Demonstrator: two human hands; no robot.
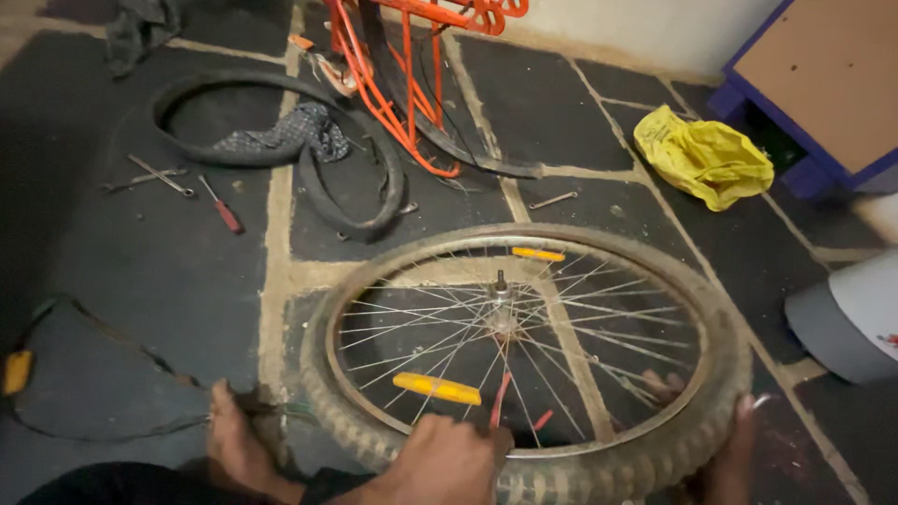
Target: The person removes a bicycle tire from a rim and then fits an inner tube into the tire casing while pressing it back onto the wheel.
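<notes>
Bicycle wheel (524,365) lies flat on the dark stone floor (159,271), low centre of view. Knobby dusty tyre (720,411) sits around a shiny metal rim (599,245). Thin silver spokes run to the hub (502,299), axle pointing up. Two orange reflectors clipped on spokes: one near side (437,388), one far side (538,253). Near edge of tyre is under the hands.

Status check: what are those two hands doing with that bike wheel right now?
Left hand presses near edge of muddy spoked bicycle wheel. Right hand grips its knobby tyre. Bare foot beside the wheel.
</notes>
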